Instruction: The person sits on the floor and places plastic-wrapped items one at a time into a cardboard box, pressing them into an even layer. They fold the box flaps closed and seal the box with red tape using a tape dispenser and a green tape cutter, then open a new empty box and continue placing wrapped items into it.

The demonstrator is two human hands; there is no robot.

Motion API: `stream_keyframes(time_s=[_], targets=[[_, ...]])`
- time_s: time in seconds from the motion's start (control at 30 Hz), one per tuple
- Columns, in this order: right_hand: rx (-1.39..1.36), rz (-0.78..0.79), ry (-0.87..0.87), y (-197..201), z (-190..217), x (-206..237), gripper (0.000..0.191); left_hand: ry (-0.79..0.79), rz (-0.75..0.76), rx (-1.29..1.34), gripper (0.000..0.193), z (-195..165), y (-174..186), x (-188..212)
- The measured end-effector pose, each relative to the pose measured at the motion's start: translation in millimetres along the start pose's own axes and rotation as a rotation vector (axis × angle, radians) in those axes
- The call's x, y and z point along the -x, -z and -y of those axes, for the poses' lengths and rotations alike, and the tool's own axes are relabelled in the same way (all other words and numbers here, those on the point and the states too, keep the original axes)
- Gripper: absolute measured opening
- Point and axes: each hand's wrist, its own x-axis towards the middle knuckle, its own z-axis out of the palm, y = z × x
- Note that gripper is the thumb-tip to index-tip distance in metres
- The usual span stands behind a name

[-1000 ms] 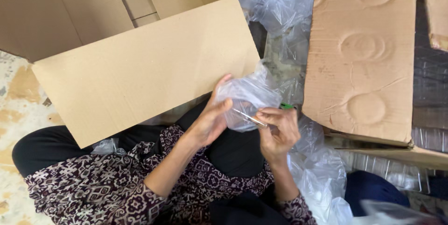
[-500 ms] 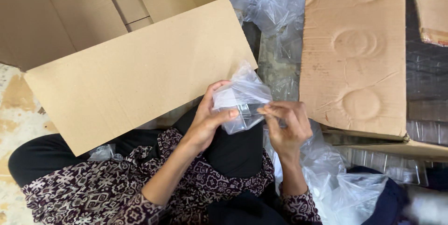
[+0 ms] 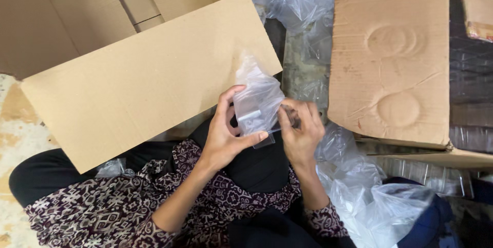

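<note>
Both of my hands hold a small clear plastic bag (image 3: 258, 95) above my lap. My left hand (image 3: 226, 135) grips its lower left side, thumb laid across the bottom edge. My right hand (image 3: 300, 131) pinches the bag's right edge together with a thin dark item. A small pale piece shows inside the bag; its kind is unclear. The bag's top stands crumpled and upright in front of the flap of a big cardboard box (image 3: 144, 83).
The large open cardboard box fills the upper left. A dented sheet of cardboard (image 3: 393, 52) lies on the right. Heaps of clear plastic bags (image 3: 375, 201) sit at lower right and more plastic (image 3: 298, 6) at the top. Patterned sleeves and dark trousers cover my lap.
The bag has been lifted and turned upright between my hands. My hands have moved closer together, and my left thumb now presses across the bag's bottom edge.
</note>
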Motion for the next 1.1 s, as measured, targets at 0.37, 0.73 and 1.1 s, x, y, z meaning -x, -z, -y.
stream_keyframes(time_s=[0.37, 0.73, 1.1], targets=[[-1.027, 0.266, -0.575, 8.7, -17.5, 18.5, 0.045, -0.358, 0.081, -0.213, 0.105, 23.8, 14.6, 5.8], [-1.199, 0.368, -0.402, -0.6, -19.7, 18.7, 0.056, 0.142, 0.109, 0.552, 0.121, 36.1, 27.5, -2.0], [-1.314, 0.173, -0.479, 2.0, -43.3, 30.3, 0.047, -0.119, 0.202, 0.064, 0.119, 21.4, 29.7, 3.6]])
